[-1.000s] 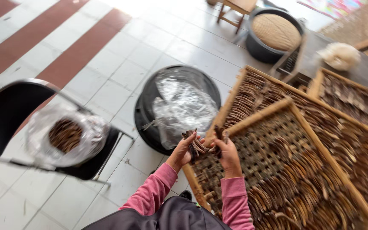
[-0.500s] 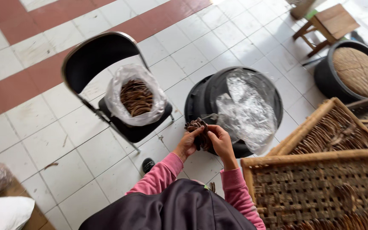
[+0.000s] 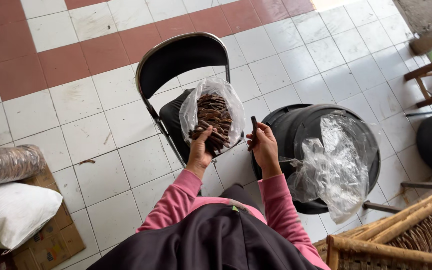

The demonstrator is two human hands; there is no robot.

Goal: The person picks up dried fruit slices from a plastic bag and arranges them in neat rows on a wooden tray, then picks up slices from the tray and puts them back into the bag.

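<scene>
While I stand over white floor tiles [image 3: 101,175] crossed by red bands, a black folding chair [image 3: 181,60] holds a clear plastic bag [image 3: 213,117] of brown sticks. My left hand [image 3: 201,150] grips a bunch of dry, thin sticks [image 3: 215,134] at the bag's mouth. My right hand [image 3: 263,145] pinches one dark stick [image 3: 253,129] upright, beside a black tub [image 3: 296,130] lined with crinkled plastic.

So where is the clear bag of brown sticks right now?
In the head view, centre frame, the clear bag sits on the black folding chair, just ahead of the left hand.
</scene>
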